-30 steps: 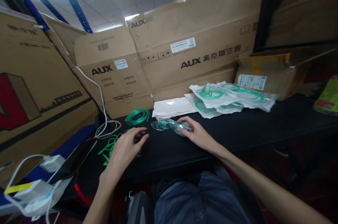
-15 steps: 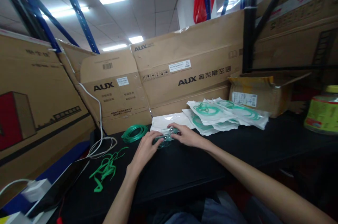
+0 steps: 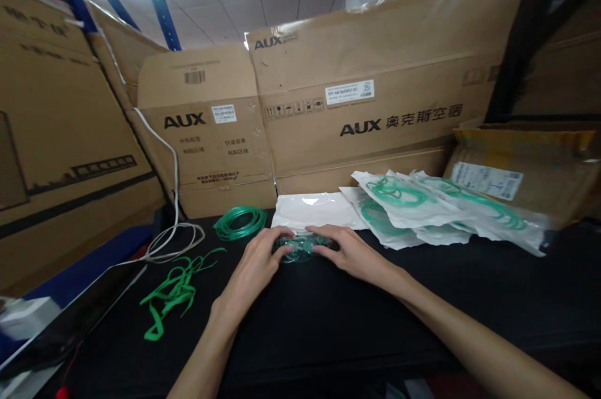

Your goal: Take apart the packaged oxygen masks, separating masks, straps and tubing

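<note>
A clear, green-tinted plastic mask piece lies on the black table in front of me. My left hand curls its fingers onto the piece's left end. My right hand grips its right end from the other side. Both hands close around the piece; most of it is hidden between my fingers. A coil of green tubing lies just behind my left hand. A flat white pouch sits directly behind the mask piece.
A pile of sealed bags with green tubing lies at the right rear. Loose green straps and a white cable lie at the left. AUX cardboard boxes wall off the back. An open carton stands at the right.
My left hand has moved from the table onto the mask piece, joining my right hand. The piece is now bunched between both hands. The camera view shifted.
</note>
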`<state>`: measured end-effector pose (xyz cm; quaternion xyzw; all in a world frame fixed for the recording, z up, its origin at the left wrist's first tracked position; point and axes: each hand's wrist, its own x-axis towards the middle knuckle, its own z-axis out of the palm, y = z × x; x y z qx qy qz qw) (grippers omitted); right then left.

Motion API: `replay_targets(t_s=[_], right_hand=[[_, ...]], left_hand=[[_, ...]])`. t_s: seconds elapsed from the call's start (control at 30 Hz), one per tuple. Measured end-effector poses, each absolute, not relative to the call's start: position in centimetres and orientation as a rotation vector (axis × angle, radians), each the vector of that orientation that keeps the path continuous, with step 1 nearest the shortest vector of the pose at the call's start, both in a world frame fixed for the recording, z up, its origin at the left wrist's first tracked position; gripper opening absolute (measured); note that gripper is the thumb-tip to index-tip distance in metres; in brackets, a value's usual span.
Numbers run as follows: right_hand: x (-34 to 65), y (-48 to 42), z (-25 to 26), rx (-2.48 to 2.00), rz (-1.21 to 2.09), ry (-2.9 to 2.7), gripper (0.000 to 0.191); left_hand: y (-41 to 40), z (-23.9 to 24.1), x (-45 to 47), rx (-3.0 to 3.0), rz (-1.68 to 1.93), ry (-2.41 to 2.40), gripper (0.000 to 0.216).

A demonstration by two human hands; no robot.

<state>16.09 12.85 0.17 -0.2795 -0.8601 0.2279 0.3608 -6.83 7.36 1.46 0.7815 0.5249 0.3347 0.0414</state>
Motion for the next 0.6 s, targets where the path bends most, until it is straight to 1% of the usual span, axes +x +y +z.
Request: replay_targets(t_s=[0.17,0.33,0.6], right_hand=[[15.5,12.6,-0.2,-0.582,0.569,-2.276,0.036],[15.0,12.9,-0.9,-0.657,0.519,-2.266,0.035],[14.5,12.1,-1.2,-0.796,0.441,-2.266,0.038]], left_hand=[[7.7,1.3,-7.1,2.317,1.013,1.650,0.017],[7.8,1.0,-7.5,2.333,1.018,1.639,0.018],[7.5,1.5,-7.0,2.385,1.027,1.661,0.022]])
